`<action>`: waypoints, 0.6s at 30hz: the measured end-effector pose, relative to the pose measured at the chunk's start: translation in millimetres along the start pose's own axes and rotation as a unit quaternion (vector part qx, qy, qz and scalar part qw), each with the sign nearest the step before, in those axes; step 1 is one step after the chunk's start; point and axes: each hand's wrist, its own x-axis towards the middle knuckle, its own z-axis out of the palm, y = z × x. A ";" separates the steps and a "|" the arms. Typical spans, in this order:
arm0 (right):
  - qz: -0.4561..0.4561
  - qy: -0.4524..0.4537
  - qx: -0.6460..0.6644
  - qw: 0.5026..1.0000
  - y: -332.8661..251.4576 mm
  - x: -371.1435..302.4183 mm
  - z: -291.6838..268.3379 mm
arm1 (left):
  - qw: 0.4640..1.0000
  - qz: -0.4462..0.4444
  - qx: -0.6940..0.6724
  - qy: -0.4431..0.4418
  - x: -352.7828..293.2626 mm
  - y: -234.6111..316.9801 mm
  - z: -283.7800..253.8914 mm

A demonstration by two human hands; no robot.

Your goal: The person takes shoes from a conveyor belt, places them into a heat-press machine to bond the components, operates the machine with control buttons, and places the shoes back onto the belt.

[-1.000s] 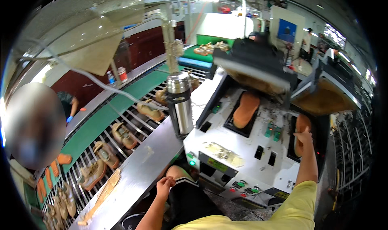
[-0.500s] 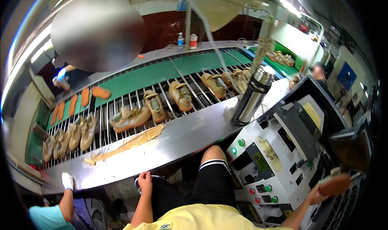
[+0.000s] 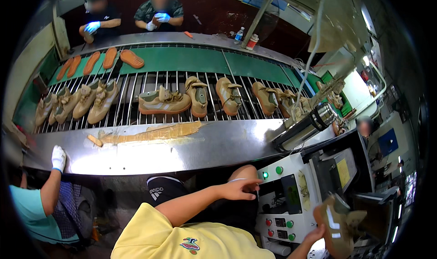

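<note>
The shoe (image 3: 337,225) was tan with pale side stripes, its sole turned toward the camera, and it sat low at about 4 o'clock beside the control box (image 3: 284,204). The right hand (image 3: 316,235) gripped it from below, fingers curled around the heel end. The left hand (image 3: 239,189) hung in the air near 6 o'clock, its fingers stretched out flat and pointing right toward the control box's green buttons, touching nothing.

Half a second before, the right hand had held no shoe, and the left hand had rested on the knee rather than reaching toward the panel. The view had also swung left, so the conveyor (image 3: 182,58) lay more squarely across the top.

At 9 o'clock a co-worker's gloved hand (image 3: 58,158) rested on the steel ledge (image 3: 182,149). That ledge ran bare across the middle, with a strip of brown tape (image 3: 150,132) along its far edge. A steel flask (image 3: 304,127) lay tilted at 2 o'clock, crowding the control box's upper corner.
</note>
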 end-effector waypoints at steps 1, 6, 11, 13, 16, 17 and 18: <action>0.046 -0.039 0.038 0.997 0.5 -5.6 31.7 | 0.999 0.043 -0.002 0.004 9.0 3.6 -2.9; 0.151 -0.426 0.174 0.875 -47.3 -80.1 236.7 | 0.961 0.074 -0.265 0.020 22.0 53.3 -29.5; 0.129 -0.704 -0.031 0.698 -63.6 -148.4 397.4 | 0.905 0.078 -0.345 0.239 -95.7 74.1 -82.8; 0.222 -0.728 0.065 0.646 -47.0 -186.8 427.0 | 0.884 0.076 -0.298 0.352 -135.6 62.1 -91.7; 0.039 -0.816 -0.095 0.569 -15.3 -222.6 462.0 | 0.868 -0.014 -0.078 0.490 -178.7 54.5 -103.3; -0.025 -0.832 -0.111 0.543 -10.1 -230.7 471.5 | 0.849 -0.088 0.022 0.520 -190.3 43.5 -107.8; -0.052 -0.827 -0.114 0.547 -3.6 -236.6 480.5 | 0.817 -0.161 0.119 0.540 -198.5 37.2 -110.7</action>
